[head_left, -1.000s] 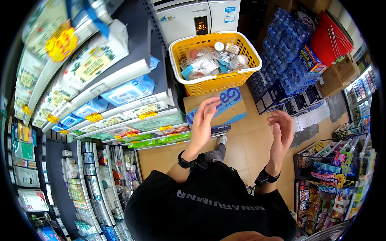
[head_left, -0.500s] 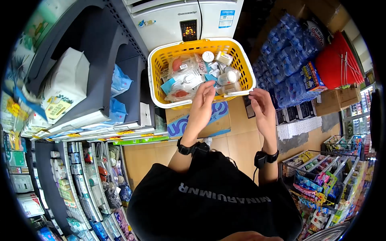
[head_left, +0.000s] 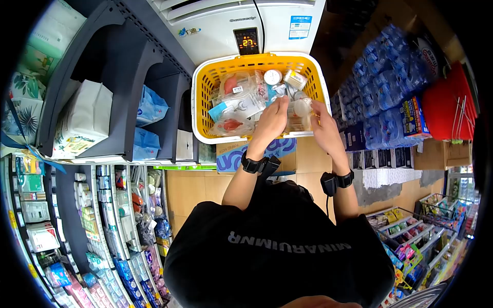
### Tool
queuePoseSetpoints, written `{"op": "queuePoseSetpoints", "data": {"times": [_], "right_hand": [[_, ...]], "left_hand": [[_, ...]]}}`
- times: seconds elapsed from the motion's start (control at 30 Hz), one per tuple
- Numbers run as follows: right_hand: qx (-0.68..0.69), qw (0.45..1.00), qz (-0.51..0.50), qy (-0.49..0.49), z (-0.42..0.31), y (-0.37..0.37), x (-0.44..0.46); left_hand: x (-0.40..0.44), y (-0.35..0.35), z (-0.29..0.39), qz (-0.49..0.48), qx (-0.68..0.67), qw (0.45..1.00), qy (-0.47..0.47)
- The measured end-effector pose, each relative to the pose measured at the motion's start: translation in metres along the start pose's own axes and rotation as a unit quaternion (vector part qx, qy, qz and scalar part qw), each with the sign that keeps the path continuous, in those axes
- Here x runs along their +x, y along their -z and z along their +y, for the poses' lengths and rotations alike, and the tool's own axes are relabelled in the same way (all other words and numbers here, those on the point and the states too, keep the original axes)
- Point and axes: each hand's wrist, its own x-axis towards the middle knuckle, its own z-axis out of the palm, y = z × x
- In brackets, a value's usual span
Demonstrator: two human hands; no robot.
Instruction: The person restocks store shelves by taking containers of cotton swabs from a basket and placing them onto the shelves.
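While both hands are over the near side of the yellow plastic basket (head_left: 246, 64), at the upper centre of the frame, the step in hand looks like reaching in among the packaged goods. The basket stands in front of a white air conditioner (head_left: 277, 32) with a lit display, and a printed cardboard carton (head_left: 236, 160) shows below its near rim.

The left hand (head_left: 273, 120) has its fingers loosely extended and close together, pointing up the frame, with no object seen in them. The right hand (head_left: 324, 128) is curved, thumb apart from the fingers, beside a clear lidded container (head_left: 302, 108) in the basket's lower right. Whether its fingertips touch that container, I cannot tell.

Above lie a round white-lidded tub (head_left: 272, 77) and a small white-and-yellow box (head_left: 295, 79); clear packages with red contents (head_left: 231, 124) fill the left side. Judging by this pose, a grasp on the container would call for closing the right fingers around its side, clear of its neighbours, with the left hand steadying.
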Motion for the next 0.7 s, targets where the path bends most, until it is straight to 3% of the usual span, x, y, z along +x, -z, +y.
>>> {"op": "queuePoseSetpoints", "data": {"times": [0.03, 0.13, 0.27, 0.43, 0.63, 0.7], "right_hand": [[0.002, 1.000, -0.005, 0.002, 0.002, 0.001, 0.005], [-0.044, 0.997, -0.062, -0.015, 0.002, -0.001, 0.018], [-0.048, 0.996, -0.075, 0.002, 0.017, -0.010, 0.030], [-0.098, 0.986, -0.130, -0.039, 0.013, -0.008, 0.041], [-0.058, 0.990, -0.125, 0.012, 0.021, -0.004, 0.043], [-0.063, 0.991, -0.115, 0.025, 0.032, -0.009, 0.042]], "left_hand": [[0.003, -0.001, 0.002, -0.036, -0.008, 0.999, 0.040], [0.011, -0.010, 0.002, -0.034, 0.082, 0.995, 0.042], [0.016, -0.013, 0.004, -0.055, 0.079, 0.992, 0.085], [0.020, -0.018, 0.009, -0.061, 0.096, 0.989, 0.098], [0.025, -0.030, -0.009, -0.050, 0.108, 0.992, 0.048], [0.022, -0.025, 0.002, -0.055, 0.104, 0.990, 0.073]]}}
